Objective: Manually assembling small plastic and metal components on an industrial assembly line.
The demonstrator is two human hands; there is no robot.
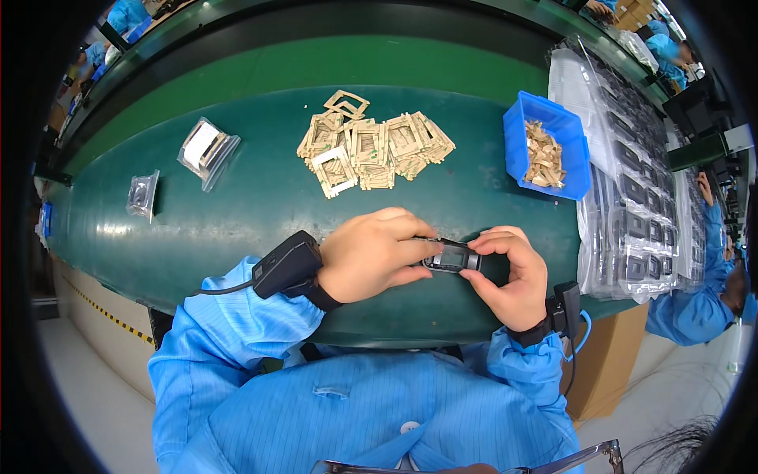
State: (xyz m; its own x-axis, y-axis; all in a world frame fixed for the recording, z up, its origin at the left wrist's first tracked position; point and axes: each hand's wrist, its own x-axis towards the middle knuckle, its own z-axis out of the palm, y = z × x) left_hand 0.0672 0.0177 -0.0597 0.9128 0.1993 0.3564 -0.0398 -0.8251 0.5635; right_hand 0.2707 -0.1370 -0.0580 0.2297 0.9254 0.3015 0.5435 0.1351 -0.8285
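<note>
Between my two hands, just above the near part of the green table, is a small black handheld device [452,258] with a greyish rectangular window. My left hand [377,249] grips its left end, fingers on top and thumb at the near side. At the other end, the thumb and fingertips of my right hand [512,272] pinch its edges. Beyond my hands lies a loose heap of flat beige rectangular frames [369,146], some with green marks. My palms and fingers cover part of the device's left end.
A blue bin [513,150] with small beige pieces stands at the right. Beside it, clear plastic trays [632,189] of black parts are stacked. Two plastic bags [209,150] lie on the left of the green table [260,189]. A cardboard box [604,367] stands below the right edge; co-workers sit nearby.
</note>
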